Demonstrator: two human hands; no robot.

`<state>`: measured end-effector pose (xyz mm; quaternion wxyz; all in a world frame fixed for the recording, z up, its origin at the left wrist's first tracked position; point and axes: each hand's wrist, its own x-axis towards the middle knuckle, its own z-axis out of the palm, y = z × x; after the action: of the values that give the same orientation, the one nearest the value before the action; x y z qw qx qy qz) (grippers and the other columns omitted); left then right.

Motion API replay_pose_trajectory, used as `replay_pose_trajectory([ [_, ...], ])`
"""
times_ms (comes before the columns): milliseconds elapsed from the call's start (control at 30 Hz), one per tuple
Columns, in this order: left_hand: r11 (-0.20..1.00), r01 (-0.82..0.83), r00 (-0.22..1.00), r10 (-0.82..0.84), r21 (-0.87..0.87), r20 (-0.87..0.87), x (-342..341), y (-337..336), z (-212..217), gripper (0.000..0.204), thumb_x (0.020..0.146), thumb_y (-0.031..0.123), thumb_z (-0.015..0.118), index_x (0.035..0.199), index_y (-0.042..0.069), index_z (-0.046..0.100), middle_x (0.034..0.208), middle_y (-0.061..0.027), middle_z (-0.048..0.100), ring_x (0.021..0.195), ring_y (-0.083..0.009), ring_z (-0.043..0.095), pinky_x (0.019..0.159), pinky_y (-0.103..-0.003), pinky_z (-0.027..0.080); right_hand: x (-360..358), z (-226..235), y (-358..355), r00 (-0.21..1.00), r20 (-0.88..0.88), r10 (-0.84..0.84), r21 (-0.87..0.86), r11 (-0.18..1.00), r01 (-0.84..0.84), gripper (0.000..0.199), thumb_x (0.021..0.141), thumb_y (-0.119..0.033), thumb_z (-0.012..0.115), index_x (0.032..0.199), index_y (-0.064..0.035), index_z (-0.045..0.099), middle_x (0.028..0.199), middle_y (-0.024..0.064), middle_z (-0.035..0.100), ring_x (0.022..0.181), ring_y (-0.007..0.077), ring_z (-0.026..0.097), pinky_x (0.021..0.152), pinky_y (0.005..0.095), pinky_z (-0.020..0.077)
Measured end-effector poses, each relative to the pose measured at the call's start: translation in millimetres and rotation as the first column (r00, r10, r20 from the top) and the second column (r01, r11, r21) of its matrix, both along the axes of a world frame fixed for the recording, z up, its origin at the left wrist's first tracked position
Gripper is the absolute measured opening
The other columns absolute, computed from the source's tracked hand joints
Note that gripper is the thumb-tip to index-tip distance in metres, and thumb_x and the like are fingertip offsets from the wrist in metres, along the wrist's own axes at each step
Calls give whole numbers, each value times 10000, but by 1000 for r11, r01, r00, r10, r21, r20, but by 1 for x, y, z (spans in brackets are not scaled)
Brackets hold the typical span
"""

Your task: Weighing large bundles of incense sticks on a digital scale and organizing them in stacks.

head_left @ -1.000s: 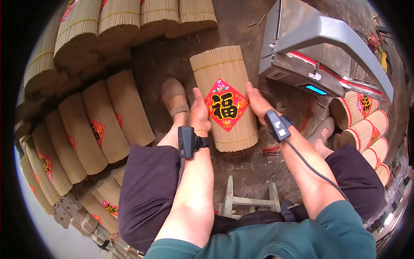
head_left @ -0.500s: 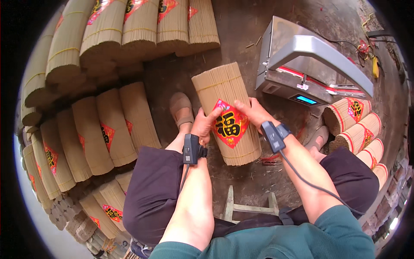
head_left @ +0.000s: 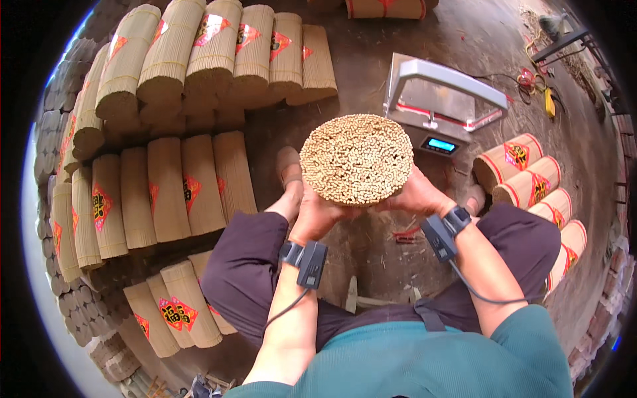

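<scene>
A thick round bundle of incense sticks point(head_left: 356, 159) stands on end in front of me, its packed stick ends facing up. My left hand point(head_left: 320, 215) is wrapped round its near left side, and my right hand point(head_left: 419, 194) grips it from the near right. The bundle's top hides most of my fingers, its lower length and its label. Just beyond it on the right stands a metal weighing scale point(head_left: 424, 116) with a grey tubular frame and a lit blue display.
Stacked incense bundles point(head_left: 219, 50) with red diamond labels fill the far left, with more rows point(head_left: 169, 199) nearer. Several red-edged bundles point(head_left: 531, 182) lie beside my right knee. A low wooden stool point(head_left: 355, 298) shows between my legs. Cables and a yellow plug point(head_left: 549, 103) lie far right.
The bundle has been tilted from lying with its label toward me to end-up. My hands have shifted from its front to its near sides, and the view has moved somewhat.
</scene>
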<state>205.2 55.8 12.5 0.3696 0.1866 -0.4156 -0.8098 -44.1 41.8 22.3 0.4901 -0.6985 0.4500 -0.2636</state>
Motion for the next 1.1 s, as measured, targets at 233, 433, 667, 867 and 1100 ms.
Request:
replay_pose_trajectory([
  [233,586,-302,881,473,752,-14,-37,29,-83,481,933,423,528,1278,91,478,1214,-69,579,1123,-208,558,946,-381,483,1,-57,22,766,591,-253,571,802,-176,692,890,-660,402,1348,-147,477,1356,14,515,1251,180,444,1097,430,301],
  [433,714,-510,841,296,480,453,-45,33,-10,465,938,398,529,1275,83,465,1234,-74,558,1106,-205,561,917,-403,502,2,7,25,646,598,-474,740,636,-218,477,812,-82,671,1255,-40,500,1209,26,571,1073,98,518,967,296,438],
  [667,292,-515,848,309,806,430,-77,8,26,402,965,413,466,1129,64,581,1105,-79,633,1024,-233,594,892,-380,492,-33,-104,39,974,220,-62,199,980,17,741,692,-113,776,1317,2,395,1229,165,533,1170,273,498,1030,353,376],
  [867,466,-40,933,334,884,-133,-30,21,-93,387,954,342,490,1194,48,563,1172,-66,620,1057,-202,584,973,-327,452,-14,-62,34,981,192,-26,159,987,-5,633,787,-217,714,1310,-3,431,1314,162,487,1221,280,462,1054,392,351],
  [1100,989,126,891,-148,78,429,-11,-13,-23,959,548,49,891,1370,41,397,1290,-49,532,1229,-175,461,1081,-354,333,-37,-18,23,990,105,93,244,963,-116,675,779,-259,747,1340,-42,441,1316,76,527,1211,185,471,1029,374,380],
])
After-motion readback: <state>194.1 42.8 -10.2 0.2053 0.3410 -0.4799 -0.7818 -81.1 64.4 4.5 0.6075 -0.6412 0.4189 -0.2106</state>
